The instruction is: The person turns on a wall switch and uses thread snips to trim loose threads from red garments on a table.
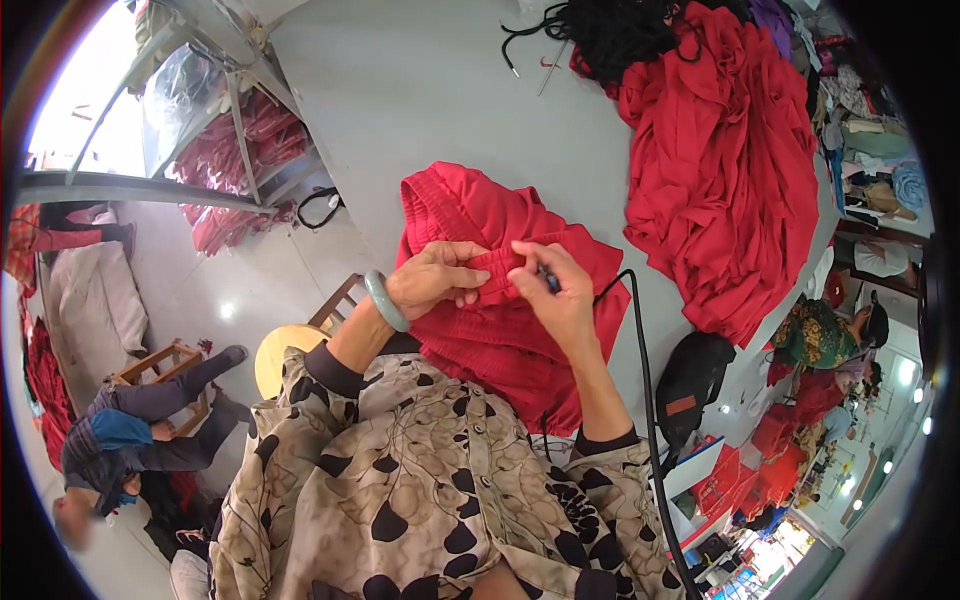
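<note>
A red garment [510, 355] with a gathered elastic waistband lies at the near edge of the grey table. My left hand [437, 275], with a bangle on its wrist, pinches the waistband. Close beside it, my right hand [553, 285] is curled with its thumb and index finger at the same band. A small dark object [548, 279] shows within the right hand's fingers; what it is cannot be made out. A black cord [645, 380] runs down past the right forearm.
On the grey table [400, 90] lie a large red fabric pile [720, 170], black cords [610, 35] and a black bag [692, 385]. A round stool [285, 352] stands at left, near a seated person [150, 425]. Another person [825, 335] is at right.
</note>
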`<action>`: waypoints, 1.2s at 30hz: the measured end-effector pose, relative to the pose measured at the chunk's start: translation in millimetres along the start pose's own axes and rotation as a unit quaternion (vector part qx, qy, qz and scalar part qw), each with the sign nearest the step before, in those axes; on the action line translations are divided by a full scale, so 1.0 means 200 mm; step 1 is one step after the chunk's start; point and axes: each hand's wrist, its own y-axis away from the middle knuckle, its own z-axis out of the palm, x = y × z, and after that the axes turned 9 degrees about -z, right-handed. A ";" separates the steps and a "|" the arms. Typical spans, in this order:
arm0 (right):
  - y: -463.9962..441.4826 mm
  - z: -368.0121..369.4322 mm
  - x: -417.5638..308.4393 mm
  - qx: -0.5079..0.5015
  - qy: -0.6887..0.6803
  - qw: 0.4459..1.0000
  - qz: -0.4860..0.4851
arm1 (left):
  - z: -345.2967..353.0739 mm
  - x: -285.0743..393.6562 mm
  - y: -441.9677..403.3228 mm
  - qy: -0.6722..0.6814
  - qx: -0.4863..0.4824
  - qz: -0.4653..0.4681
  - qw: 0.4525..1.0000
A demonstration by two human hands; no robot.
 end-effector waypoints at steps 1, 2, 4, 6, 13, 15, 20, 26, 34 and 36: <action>0.00 0.01 -0.03 -0.016 0.074 0.996 -0.041 | 0.01 0.00 0.00 0.001 -0.001 0.000 1.000; 0.02 0.03 -0.02 -0.016 0.075 0.996 -0.041 | 0.02 0.00 0.01 -0.024 -0.001 0.011 1.000; 0.03 0.06 0.01 0.033 0.120 0.986 -0.114 | 0.03 0.00 0.00 -0.050 0.000 0.024 0.998; 0.03 0.06 0.02 0.041 0.148 0.978 -0.143 | 0.03 -0.01 0.00 -0.040 -0.008 0.025 0.999; 0.10 0.03 -0.01 0.001 0.214 0.960 -0.183 | 0.05 0.01 0.01 -0.031 -0.021 0.029 0.999; 0.13 0.01 -0.02 -0.011 0.201 0.966 -0.165 | 0.05 0.00 0.01 -0.090 -0.031 0.046 0.994; 0.12 -0.05 -0.14 -0.154 0.161 0.969 -0.112 | 0.04 -0.02 -0.01 -0.136 -0.026 0.054 0.989; 0.13 -0.09 -0.18 -0.106 0.076 0.990 -0.049 | 0.03 0.00 -0.01 -0.074 -0.018 0.034 0.997; 0.09 -0.11 -0.10 -0.092 0.335 0.922 -0.168 | 0.02 0.01 -0.03 0.040 -0.027 -0.002 0.999; 0.07 -0.10 -0.09 -0.089 0.336 0.922 -0.172 | 0.03 0.02 -0.04 0.019 -0.025 -0.002 0.999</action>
